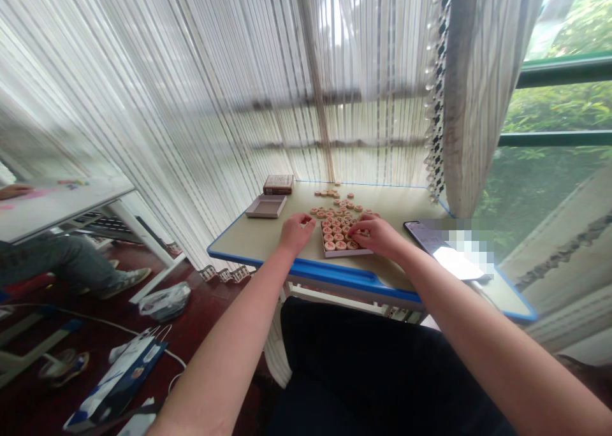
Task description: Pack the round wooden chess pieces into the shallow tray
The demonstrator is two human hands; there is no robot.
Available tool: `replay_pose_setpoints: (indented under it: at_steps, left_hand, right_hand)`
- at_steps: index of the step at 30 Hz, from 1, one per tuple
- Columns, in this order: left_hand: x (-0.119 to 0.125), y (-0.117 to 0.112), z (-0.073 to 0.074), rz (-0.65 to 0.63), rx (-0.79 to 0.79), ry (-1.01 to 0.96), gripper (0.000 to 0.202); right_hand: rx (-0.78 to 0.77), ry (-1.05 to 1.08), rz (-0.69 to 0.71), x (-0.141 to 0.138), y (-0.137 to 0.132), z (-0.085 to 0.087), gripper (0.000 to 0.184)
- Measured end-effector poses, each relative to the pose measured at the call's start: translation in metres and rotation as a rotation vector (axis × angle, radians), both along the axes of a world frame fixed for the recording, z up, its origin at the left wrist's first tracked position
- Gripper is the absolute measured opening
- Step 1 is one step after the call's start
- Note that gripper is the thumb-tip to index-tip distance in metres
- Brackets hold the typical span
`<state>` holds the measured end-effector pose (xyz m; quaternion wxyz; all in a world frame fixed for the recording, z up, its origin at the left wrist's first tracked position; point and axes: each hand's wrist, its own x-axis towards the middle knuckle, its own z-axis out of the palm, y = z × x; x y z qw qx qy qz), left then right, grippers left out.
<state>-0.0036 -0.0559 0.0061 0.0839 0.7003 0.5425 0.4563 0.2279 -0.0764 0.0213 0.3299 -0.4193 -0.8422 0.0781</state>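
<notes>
Desk: two hands, two boxes.

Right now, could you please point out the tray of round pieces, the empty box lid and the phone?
Tray [345, 254], head view, near rim.
Lid [266, 207], head view, inner floor.
Phone [423, 233], head view, dark screen.

Person, head-cam view, own body only. Both arms visible from approx. elbow down to hands: bare, no sleeves in frame. Left hand and right hand: bare, no gloves; no rings, watch or wristband seen, though hands are small in frame, so fine detail unconfirmed. Lower body: lap covered by dark garment, black or v. dark navy, plain, no pattern or markings visible; type (trousers/skirt) cannot be told. Feet and upper body out of view.
</notes>
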Motion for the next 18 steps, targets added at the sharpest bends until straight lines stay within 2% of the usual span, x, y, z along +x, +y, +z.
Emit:
replay_pose_setpoints:
  at_steps: [18]
  left_hand:
    - [-0.0005,0.003,-0.003,-0.026,0.0,-0.023,0.021]
  right_hand:
    - [0.052,-0.036,-0.069,-0.0028,0.0065,-0.0042,0.017]
